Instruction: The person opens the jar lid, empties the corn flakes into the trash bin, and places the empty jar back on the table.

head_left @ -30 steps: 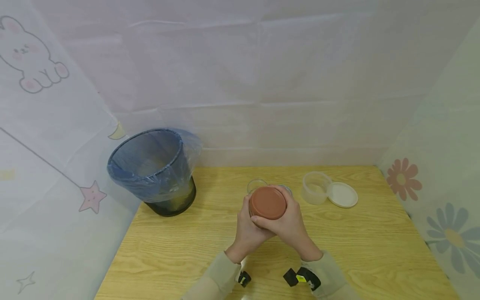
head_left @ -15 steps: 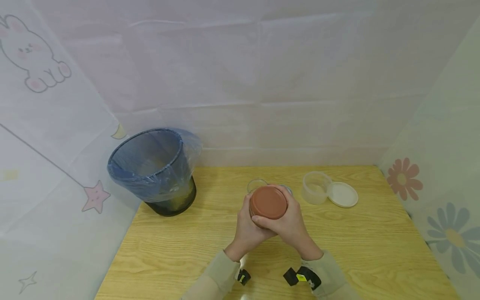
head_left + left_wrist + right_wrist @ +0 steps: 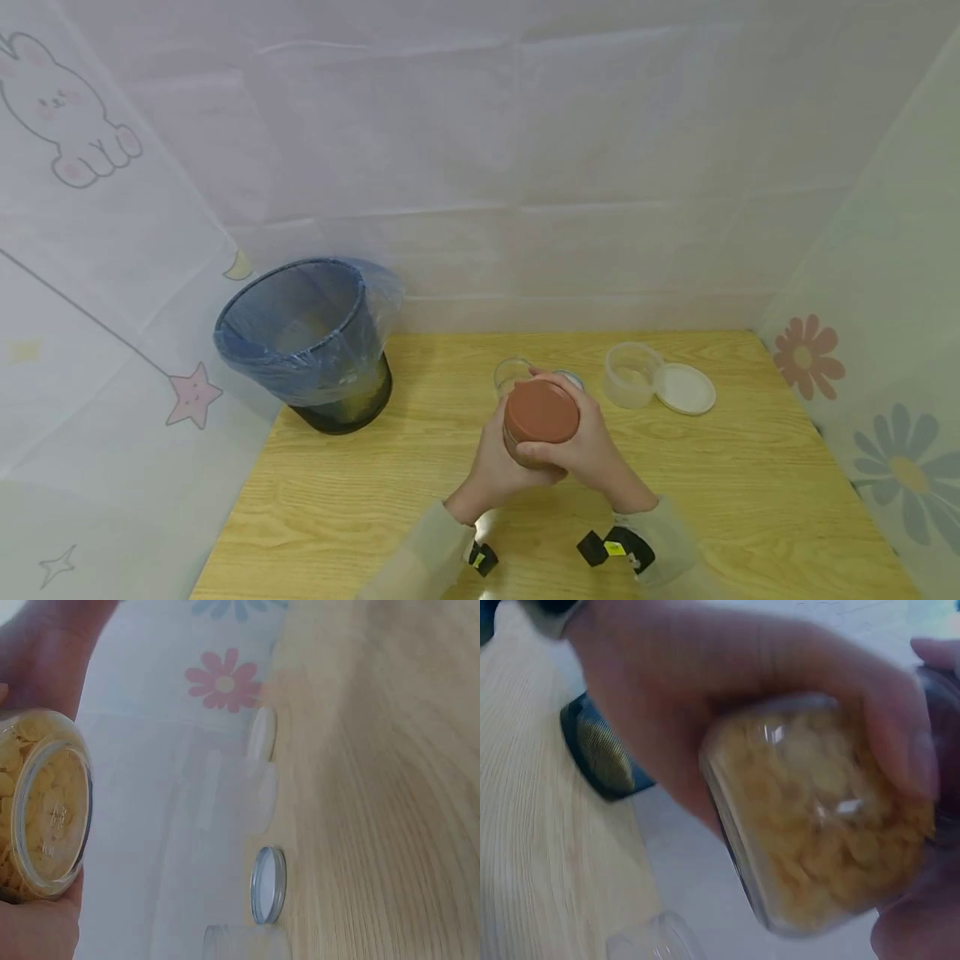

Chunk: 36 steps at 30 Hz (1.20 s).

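Clear jar perhaps tilts, well inside table's side edges, left hand's and right hand's fingers clamping it.

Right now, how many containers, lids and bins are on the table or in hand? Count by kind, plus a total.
Containers: 3 (filled jar, clear jar, translucent tub)
Lids: 3 (red-brown lid, silver lid, white lid)
Bins: 1 (waste bin)
Total: 7

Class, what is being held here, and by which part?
A clear jar: the left hand grips its body, the right hand its top end, at the brown lid.
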{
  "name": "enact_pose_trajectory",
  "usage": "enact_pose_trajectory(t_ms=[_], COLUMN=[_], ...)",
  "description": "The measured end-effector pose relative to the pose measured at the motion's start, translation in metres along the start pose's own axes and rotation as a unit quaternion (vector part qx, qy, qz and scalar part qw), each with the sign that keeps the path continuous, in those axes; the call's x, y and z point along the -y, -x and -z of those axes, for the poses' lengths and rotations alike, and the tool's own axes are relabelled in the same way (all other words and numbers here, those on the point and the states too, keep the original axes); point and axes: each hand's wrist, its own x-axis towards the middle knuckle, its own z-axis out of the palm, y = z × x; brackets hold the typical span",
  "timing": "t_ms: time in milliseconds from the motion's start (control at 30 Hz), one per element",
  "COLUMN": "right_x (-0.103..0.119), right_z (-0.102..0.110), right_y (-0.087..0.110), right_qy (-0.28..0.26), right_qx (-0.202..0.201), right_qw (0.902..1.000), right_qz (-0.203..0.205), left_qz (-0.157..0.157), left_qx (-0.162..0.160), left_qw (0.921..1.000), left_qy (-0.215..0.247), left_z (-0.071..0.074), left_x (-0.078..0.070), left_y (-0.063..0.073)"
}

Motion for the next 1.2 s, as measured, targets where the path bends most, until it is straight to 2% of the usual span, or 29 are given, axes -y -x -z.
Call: enact_pose_trajectory(t_ms=[133,333,433,567,733,900,1067,1200], right_x=[0.002,0.001,0.001,0.001,-0.002,-0.008,-0.011,-0.007], right_z=[0.007,0.011,0.012,0.014,0.017,0.029,0.049,0.053], right_y=[-0.001,-0.001,0.000,0.001,0.004,0.006,0.003,0.001], right_qy=[-0.017,-0.005,-0.002,-0.008,-0.022,-0.066,-0.047,-0.035], right_qx=[0.049,0.056,0.060,0.057,0.052,0.043,0.002,0.006], right_qw=[0.9987,0.9984,0.9982,0.9982,0.9983,0.9964,0.9976,0.9980], right_qz=[0.007,0.004,0.011,0.017,0.018,0.031,0.050,0.053], left_qz=[0.002,-0.005,0.001,0.009,0.008,-0.009,-0.023,-0.022], left_qx=[0.017,0.016,0.009,0.007,0.010,0.003,-0.022,-0.019], left_qw=[0.9991,0.9991,0.9995,0.9997,0.9995,0.9994,0.9994,0.9995], left_qy=[0.038,0.040,0.030,0.022,0.028,0.032,0.016,0.013], left_z=[-0.002,0.000,0.000,-0.001,-0.002,0.001,0.009,0.012], left_x=[-0.010,-0.034,-0.026,-0.008,-0.002,-0.006,-0.017,-0.034], left_y=[0.000,-0.004,-0.002,0.002,0.003,0.001,-0.005,-0.008])
